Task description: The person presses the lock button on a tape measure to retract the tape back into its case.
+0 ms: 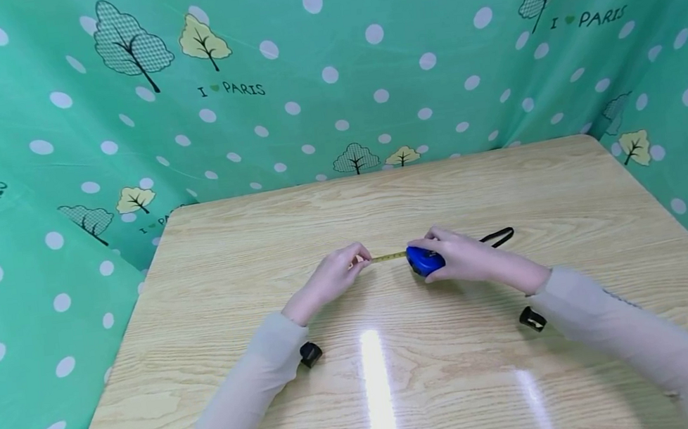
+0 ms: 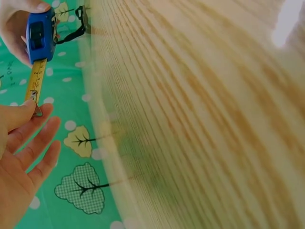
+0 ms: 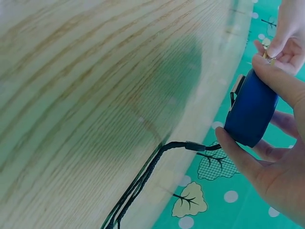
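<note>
A blue tape measure (image 1: 423, 260) (image 2: 39, 36) (image 3: 251, 113) sits in my right hand (image 1: 460, 255) (image 3: 271, 157), whose fingers and thumb curl round its case just above the wooden table (image 1: 400, 371). A short length of yellow tape (image 1: 389, 257) (image 2: 35, 82) is drawn out to the left. My left hand (image 1: 337, 276) (image 2: 21, 152) pinches the tape's metal end between thumb and forefinger, its other fingers loosely extended. A black wrist strap (image 1: 499, 236) (image 3: 143, 183) trails from the case onto the table to the right.
Green polka-dot cloth (image 1: 315, 69) with tree prints and lettering hangs behind and on both sides of the table. Small black wrist cameras (image 1: 310, 353) (image 1: 531, 319) sit under each sleeve. A bright glare streak lies on the near tabletop.
</note>
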`<control>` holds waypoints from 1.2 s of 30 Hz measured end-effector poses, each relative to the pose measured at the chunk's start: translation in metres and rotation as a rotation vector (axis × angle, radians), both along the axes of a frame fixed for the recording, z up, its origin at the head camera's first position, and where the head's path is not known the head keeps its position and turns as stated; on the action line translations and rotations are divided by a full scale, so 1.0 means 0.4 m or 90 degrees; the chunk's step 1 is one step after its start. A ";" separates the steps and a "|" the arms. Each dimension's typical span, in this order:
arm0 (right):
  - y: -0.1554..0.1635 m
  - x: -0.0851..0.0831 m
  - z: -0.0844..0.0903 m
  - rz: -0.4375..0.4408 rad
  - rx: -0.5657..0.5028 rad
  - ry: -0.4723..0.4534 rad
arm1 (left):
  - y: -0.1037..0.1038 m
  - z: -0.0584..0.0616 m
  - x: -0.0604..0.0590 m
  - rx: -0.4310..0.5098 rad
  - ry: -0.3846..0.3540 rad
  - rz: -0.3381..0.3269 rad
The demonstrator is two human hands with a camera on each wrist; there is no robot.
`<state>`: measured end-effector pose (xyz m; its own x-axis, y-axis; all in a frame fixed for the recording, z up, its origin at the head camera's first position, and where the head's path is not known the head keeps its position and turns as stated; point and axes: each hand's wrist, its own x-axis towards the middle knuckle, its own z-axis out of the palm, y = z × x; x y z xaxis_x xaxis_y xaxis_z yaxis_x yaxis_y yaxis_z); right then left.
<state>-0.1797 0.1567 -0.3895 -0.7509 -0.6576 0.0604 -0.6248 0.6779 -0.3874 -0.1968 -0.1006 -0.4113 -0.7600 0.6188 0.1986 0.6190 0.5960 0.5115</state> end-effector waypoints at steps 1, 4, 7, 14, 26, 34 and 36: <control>0.000 0.000 0.000 0.000 0.000 0.000 | 0.001 -0.001 0.000 -0.001 0.000 0.000; 0.001 0.001 -0.001 -0.002 -0.002 0.000 | 0.005 -0.002 -0.003 -0.004 0.000 0.000; -0.001 0.000 -0.004 0.000 -0.007 0.009 | 0.011 -0.001 -0.005 -0.009 0.004 -0.005; -0.010 0.001 -0.009 0.018 -0.019 0.040 | 0.030 0.004 -0.006 -0.011 0.006 -0.022; -0.017 0.004 -0.017 0.034 -0.032 0.061 | 0.051 -0.003 -0.008 -0.010 0.013 -0.038; -0.024 0.007 -0.017 0.027 -0.026 0.040 | 0.065 -0.005 -0.009 -0.003 0.009 -0.046; -0.025 0.007 -0.017 0.025 -0.027 0.036 | 0.067 -0.007 -0.009 -0.002 0.006 -0.046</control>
